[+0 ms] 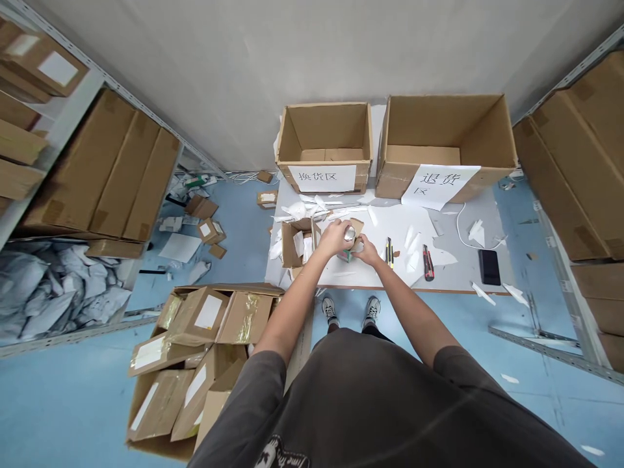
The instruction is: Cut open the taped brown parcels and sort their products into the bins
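Over the front of the white table, my left hand (334, 238) is closed around a small round silvery item (350, 234), perhaps a can or jar; its kind is not clear. Close beside it, my right hand (367, 251) grips a small cardboard box (358, 226) whose flap stands up. Something greenish (344, 255) shows below, between the hands. Left of my left hand stands an open carton (291, 229) with white paper inside. A yellow-and-black utility knife (389, 252) and a red-and-black utility knife (428, 263) lie to the right of my right hand.
Two large open cartons, a left one (322, 177) and a right one (390, 185), stand at the table's back with paper signs. A black phone (489, 267) lies at right. A big box of parcels (207, 312) is at lower left. Loaded shelves flank both sides.
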A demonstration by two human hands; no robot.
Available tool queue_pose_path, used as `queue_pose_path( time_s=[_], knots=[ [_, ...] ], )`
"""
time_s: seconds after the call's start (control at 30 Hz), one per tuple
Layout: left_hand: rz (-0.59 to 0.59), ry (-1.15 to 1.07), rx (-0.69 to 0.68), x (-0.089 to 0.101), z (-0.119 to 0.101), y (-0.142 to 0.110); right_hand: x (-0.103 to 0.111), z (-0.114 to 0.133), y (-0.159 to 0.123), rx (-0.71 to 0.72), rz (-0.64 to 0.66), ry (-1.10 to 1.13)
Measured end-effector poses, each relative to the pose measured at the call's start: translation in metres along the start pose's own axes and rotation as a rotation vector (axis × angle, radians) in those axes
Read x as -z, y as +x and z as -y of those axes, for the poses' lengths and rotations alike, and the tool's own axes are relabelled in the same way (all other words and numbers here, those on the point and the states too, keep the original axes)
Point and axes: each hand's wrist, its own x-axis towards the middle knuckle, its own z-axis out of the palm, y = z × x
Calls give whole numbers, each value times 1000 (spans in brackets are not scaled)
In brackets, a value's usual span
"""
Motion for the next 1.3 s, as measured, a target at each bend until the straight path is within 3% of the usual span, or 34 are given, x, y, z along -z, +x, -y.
queue_pose_path(
  time_s=[0.23,0.4,0.53,0.6,0.87,1.07,1.3],
  knots=[
    [98,38,-13,-33,10,0,-11,10,-1,-42,40,-18],
    [123,72,14,-48,18,7,-14,5,4,-36,29,-20],
    [156,94,-63,-61,27,8,-12,-2,4,-11,16,-4],
    [139,38,-81,-67,34,4,-10,-3,2,-9,13,6],
    [92,-144,94,-69,52,1,-14,4,-4,-22,20,17],
    [115,8,191,-74,49,19,-15,4,-3,-21,41,-7],
    [-91,-65,139,-79,57,0,-11,10,-3,23,-23,7]
  ],
)
